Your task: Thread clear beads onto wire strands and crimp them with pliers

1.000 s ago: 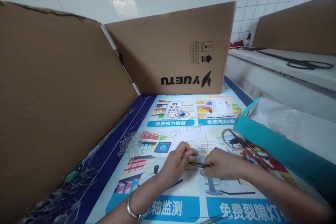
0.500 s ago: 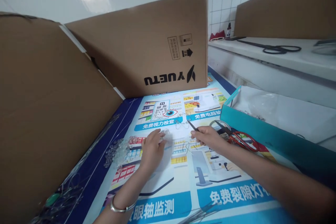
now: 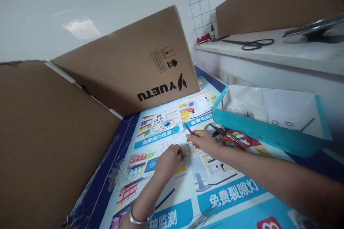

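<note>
Well, the right hand [image 3: 203, 142] is shut around a dark, pointy tool [image 3: 188, 128], tip at eleven o'clock. The left hand [image 3: 168, 161] has bent fingers; I can't tell how tight or on what. Round, see-through beads [image 3: 118, 173] lie heaped at its nine o'clock.

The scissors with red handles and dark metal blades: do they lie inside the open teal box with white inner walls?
No, the red-handled scissors lie outside the teal box, near its outer wall.
</note>
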A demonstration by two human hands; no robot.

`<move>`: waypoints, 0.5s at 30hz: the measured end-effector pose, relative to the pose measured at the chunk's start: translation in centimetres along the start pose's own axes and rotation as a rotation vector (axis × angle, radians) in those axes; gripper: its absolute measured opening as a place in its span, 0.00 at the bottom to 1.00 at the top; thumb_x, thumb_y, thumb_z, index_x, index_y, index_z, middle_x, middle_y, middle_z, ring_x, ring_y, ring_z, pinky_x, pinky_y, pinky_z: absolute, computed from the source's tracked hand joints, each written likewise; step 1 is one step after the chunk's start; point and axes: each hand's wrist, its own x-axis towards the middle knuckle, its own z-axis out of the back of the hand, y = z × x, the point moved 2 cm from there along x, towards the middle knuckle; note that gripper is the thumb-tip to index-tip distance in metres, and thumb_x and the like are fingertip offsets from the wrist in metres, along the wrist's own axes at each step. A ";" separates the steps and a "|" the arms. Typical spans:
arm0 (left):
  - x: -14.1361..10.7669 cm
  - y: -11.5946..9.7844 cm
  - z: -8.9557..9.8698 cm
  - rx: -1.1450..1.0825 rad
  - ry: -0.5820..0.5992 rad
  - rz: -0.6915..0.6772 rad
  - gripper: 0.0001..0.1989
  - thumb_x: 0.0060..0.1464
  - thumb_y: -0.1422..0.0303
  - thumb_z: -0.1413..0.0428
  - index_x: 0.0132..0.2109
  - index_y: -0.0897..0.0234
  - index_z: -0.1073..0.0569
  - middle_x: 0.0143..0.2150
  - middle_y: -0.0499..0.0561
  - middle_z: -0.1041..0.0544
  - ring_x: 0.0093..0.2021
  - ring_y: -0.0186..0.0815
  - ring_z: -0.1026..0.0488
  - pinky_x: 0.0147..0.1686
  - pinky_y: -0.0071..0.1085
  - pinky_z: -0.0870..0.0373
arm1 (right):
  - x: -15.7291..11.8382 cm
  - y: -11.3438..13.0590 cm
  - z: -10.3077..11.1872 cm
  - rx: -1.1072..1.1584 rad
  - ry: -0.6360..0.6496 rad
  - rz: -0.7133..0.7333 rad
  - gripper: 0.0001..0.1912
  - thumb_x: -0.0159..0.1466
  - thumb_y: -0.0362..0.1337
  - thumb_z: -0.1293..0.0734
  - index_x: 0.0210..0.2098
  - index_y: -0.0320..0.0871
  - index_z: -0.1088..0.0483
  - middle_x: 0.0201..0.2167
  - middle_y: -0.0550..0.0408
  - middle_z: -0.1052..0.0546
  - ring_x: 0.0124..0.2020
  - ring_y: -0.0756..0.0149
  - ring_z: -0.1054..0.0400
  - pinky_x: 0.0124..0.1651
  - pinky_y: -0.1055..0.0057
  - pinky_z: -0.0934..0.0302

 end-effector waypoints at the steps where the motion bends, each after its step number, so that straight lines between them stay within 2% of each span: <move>1: 0.1 -0.1 0.0 0.013 0.011 0.006 0.06 0.52 0.67 0.51 0.34 0.63 0.30 0.35 0.53 0.26 0.31 0.38 0.29 0.26 0.27 0.43 | 0.0 0.0 0.0 0.018 -0.009 0.002 0.19 0.56 0.49 0.39 0.28 0.38 0.30 0.17 0.61 0.36 0.18 0.75 0.45 0.22 0.77 0.48; 10: -0.3 -0.3 -1.3 0.086 0.059 0.018 0.08 0.56 0.69 0.56 0.38 0.65 0.33 0.36 0.58 0.27 0.35 0.43 0.29 0.28 0.30 0.43 | 0.4 -0.4 -0.3 0.062 0.020 0.006 0.17 0.55 0.48 0.38 0.27 0.38 0.31 0.17 0.62 0.36 0.18 0.75 0.46 0.22 0.76 0.50; 15: -1.1 -0.2 -0.8 0.069 0.088 -0.006 0.08 0.57 0.71 0.58 0.39 0.65 0.36 0.34 0.57 0.27 0.34 0.41 0.29 0.28 0.29 0.43 | 0.3 -0.4 -0.3 0.014 0.030 0.000 0.17 0.55 0.47 0.36 0.26 0.38 0.30 0.16 0.61 0.37 0.19 0.74 0.45 0.23 0.77 0.50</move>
